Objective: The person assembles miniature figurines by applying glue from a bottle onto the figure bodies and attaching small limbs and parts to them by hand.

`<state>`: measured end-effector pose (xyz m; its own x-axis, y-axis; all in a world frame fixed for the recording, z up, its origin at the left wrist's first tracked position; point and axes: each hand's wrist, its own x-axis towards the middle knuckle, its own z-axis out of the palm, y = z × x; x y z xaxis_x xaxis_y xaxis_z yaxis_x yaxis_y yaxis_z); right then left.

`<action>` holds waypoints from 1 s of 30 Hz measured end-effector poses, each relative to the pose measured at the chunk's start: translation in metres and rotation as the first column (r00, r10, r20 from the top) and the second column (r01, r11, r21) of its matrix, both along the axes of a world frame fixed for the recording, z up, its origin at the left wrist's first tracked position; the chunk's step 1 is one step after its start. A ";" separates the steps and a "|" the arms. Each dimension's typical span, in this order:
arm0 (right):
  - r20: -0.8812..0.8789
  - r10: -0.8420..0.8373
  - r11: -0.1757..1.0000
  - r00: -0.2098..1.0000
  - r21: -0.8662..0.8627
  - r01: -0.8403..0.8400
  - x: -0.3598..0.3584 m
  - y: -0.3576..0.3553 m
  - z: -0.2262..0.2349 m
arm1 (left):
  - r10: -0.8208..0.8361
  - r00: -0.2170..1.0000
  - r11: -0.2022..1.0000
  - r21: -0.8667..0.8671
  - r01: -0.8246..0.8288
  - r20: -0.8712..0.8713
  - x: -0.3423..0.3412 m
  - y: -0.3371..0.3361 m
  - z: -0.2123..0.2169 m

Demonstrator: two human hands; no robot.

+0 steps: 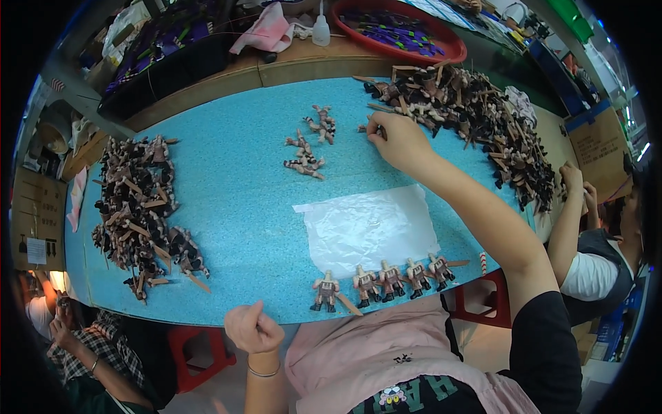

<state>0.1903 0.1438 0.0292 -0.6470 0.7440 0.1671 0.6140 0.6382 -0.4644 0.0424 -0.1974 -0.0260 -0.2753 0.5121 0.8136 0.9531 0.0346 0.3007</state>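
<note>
My right hand [400, 141] reaches out over the far part of the blue tabletop, its fingers pinched on a small toy figure [362, 129] mostly covered by them. To its left lie a few loose toy figures with striped limbs [300, 164]. My left hand [254, 328] is curled into a fist at the near table edge, and its inside is hidden. Several brown-and-beige toy figures [390, 279] lie in a row along the near edge. Just beyond them a white translucent sheet [372, 224] lies flat.
Heaps of figures with brown flat pieces lie at the left [138, 207] and far right [476, 110]. Behind the table stand a red basin [452, 52] of purple parts and a white squeeze bottle [321, 31]. Other people sit at both sides; a red stool [200, 355] stands below.
</note>
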 end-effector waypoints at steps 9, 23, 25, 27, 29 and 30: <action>0.081 0.076 0.976 0.994 0.197 -0.090 0.072 -0.026 0.006 | 0.033 0.999 0.997 0.065 -0.031 -0.027 0.000 0.011 -0.003; -0.058 0.297 0.954 0.953 -0.009 -0.298 0.069 -0.094 0.017 | 0.007 1.000 0.998 0.065 -0.007 0.003 0.000 0.011 -0.002; -0.042 0.287 0.957 0.957 -0.025 -0.288 0.067 -0.096 0.018 | 0.012 1.000 0.998 0.059 -0.012 0.000 0.000 0.011 -0.001; -0.027 0.283 0.958 0.959 -0.043 -0.283 0.066 -0.097 0.019 | 0.015 1.000 0.999 0.051 -0.016 0.023 0.000 0.010 0.001; -0.134 0.201 0.967 0.970 -0.132 -0.219 0.070 -0.094 0.019 | -0.054 0.987 0.996 -0.068 0.064 0.149 -0.001 0.009 0.007; -0.134 0.203 0.965 0.970 -0.137 -0.221 0.072 -0.095 0.019 | -0.107 0.955 0.973 -0.170 0.159 0.278 -0.001 0.009 0.012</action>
